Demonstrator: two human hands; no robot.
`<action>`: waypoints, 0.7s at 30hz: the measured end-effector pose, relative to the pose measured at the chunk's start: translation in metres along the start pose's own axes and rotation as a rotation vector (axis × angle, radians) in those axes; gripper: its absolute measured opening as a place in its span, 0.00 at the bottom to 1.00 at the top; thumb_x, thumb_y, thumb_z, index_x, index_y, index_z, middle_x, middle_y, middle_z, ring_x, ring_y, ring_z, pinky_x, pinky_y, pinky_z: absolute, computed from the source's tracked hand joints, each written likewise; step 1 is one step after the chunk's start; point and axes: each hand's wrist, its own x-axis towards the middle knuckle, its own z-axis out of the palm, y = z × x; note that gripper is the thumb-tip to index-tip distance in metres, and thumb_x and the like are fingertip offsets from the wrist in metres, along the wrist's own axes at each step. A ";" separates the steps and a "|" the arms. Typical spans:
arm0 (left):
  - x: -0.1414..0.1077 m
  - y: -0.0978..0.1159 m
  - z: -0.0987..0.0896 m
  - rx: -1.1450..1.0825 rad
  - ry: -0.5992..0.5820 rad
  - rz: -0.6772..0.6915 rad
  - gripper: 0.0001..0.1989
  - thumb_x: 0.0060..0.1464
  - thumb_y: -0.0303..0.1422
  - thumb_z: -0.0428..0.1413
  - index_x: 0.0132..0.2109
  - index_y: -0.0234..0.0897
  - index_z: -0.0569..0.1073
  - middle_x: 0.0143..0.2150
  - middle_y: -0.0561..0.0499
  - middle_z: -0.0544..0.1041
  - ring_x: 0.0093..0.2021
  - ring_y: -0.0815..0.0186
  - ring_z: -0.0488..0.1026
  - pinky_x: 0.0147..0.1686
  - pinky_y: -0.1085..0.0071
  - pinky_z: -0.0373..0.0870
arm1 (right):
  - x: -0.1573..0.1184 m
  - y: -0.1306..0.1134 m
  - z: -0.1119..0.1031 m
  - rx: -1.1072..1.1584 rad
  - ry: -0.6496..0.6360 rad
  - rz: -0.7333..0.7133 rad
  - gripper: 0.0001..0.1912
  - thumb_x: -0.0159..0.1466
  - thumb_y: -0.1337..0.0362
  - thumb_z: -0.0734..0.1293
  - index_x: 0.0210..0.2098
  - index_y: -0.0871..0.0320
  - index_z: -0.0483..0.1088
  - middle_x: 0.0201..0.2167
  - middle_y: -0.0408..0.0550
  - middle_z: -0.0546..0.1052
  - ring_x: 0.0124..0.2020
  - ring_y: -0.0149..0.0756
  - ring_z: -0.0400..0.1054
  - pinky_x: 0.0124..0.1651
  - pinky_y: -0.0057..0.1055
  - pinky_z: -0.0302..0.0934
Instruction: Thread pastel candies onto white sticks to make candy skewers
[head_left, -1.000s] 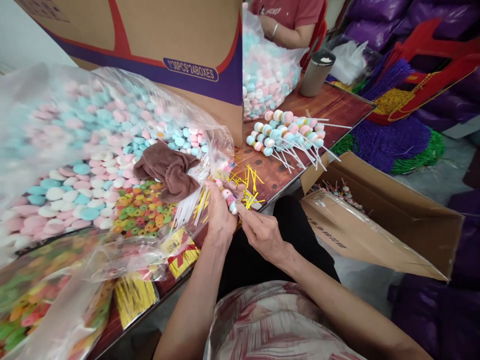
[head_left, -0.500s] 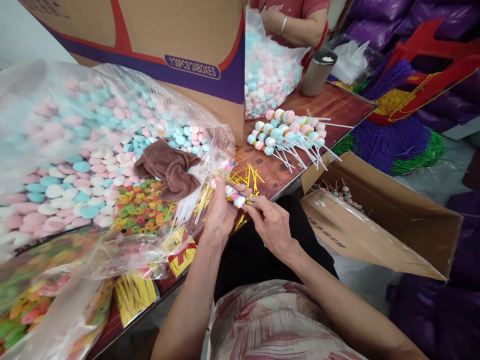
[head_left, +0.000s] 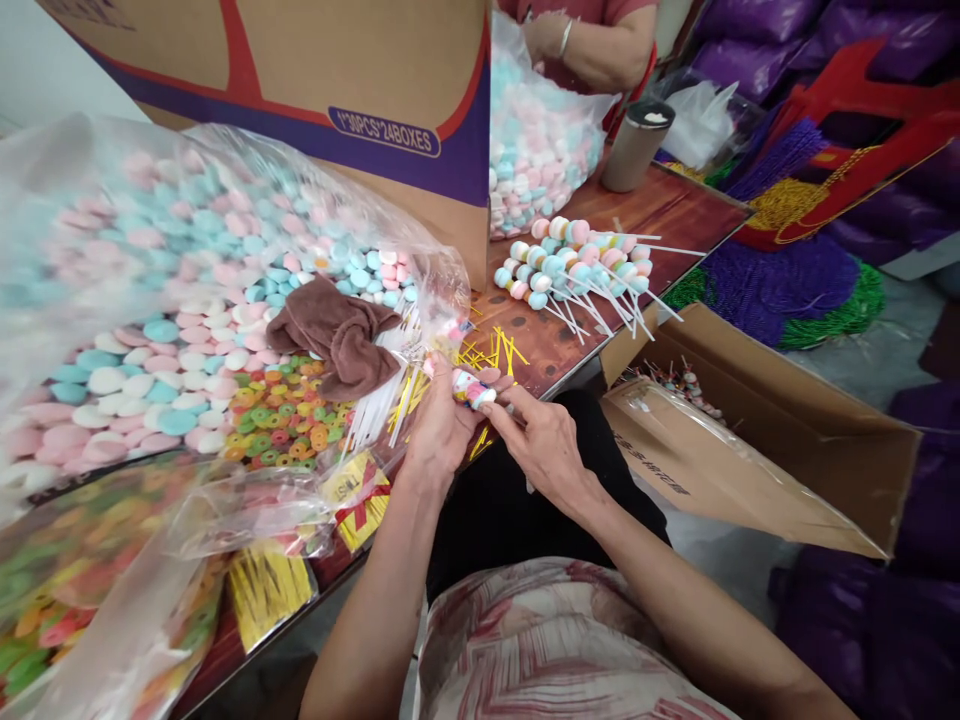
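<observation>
A small wrapped candy skewer in a printed clear sleeve lies across the fingers of my left hand, whose thumb is over it. At its near right end, the fingers of my right hand pinch the wrapper; the exact grip is too small to make out. Just beyond my hands, yellow twist ties are scattered on the table. White sticks lie left of my left hand, beside a crumpled brown cloth. Candy skewers with white sticks are piled farther right on the table.
Marshmallows and ring candies spread at left under and beside plastic. A large carton stands behind them. An open cardboard box is below the table's right edge. A tumbler stands near another person's arm.
My right fingers have shifted slightly at the end of the wrapped skewer, and the skewer has turned a little. The other person's hand at the back has moved slightly.
</observation>
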 end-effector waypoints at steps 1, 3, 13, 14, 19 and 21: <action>0.000 0.002 -0.002 0.017 -0.013 -0.021 0.23 0.59 0.51 0.53 0.31 0.34 0.71 0.27 0.46 0.79 0.35 0.62 0.80 0.38 0.68 0.77 | 0.002 0.001 -0.003 0.017 -0.019 -0.011 0.13 0.67 0.55 0.64 0.43 0.52 0.78 0.24 0.40 0.78 0.22 0.30 0.67 0.27 0.26 0.50; 0.002 0.005 -0.006 0.045 -0.054 -0.044 0.23 0.59 0.50 0.53 0.31 0.33 0.72 0.29 0.45 0.80 0.35 0.62 0.80 0.38 0.68 0.77 | 0.005 0.004 -0.008 0.060 -0.073 -0.037 0.14 0.67 0.55 0.64 0.47 0.51 0.77 0.23 0.39 0.76 0.22 0.29 0.65 0.26 0.25 0.49; 0.005 0.014 -0.016 0.129 -0.210 -0.165 0.21 0.62 0.47 0.52 0.37 0.30 0.76 0.40 0.35 0.82 0.37 0.59 0.81 0.39 0.65 0.77 | 0.009 0.011 -0.017 0.040 -0.049 -0.121 0.19 0.68 0.55 0.62 0.26 0.58 0.73 0.20 0.40 0.70 0.20 0.26 0.56 0.26 0.25 0.46; 0.004 0.012 -0.016 0.108 -0.202 -0.129 0.20 0.62 0.46 0.53 0.37 0.31 0.75 0.40 0.36 0.82 0.38 0.60 0.81 0.41 0.65 0.77 | 0.008 0.011 -0.016 0.029 -0.034 -0.123 0.19 0.69 0.55 0.62 0.25 0.58 0.72 0.19 0.40 0.70 0.20 0.26 0.56 0.26 0.26 0.45; 0.002 0.004 -0.012 0.039 -0.093 0.045 0.13 0.60 0.39 0.57 0.34 0.33 0.72 0.34 0.44 0.81 0.37 0.62 0.80 0.42 0.65 0.77 | 0.002 0.012 -0.009 -0.021 -0.053 -0.157 0.20 0.70 0.56 0.61 0.25 0.58 0.71 0.20 0.41 0.72 0.20 0.26 0.59 0.27 0.26 0.46; 0.002 0.005 -0.013 0.075 -0.070 0.041 0.12 0.59 0.38 0.58 0.34 0.33 0.72 0.32 0.45 0.80 0.34 0.63 0.80 0.40 0.65 0.77 | 0.002 0.013 -0.009 -0.059 -0.048 -0.187 0.19 0.70 0.57 0.60 0.27 0.58 0.73 0.21 0.42 0.74 0.21 0.27 0.62 0.27 0.27 0.45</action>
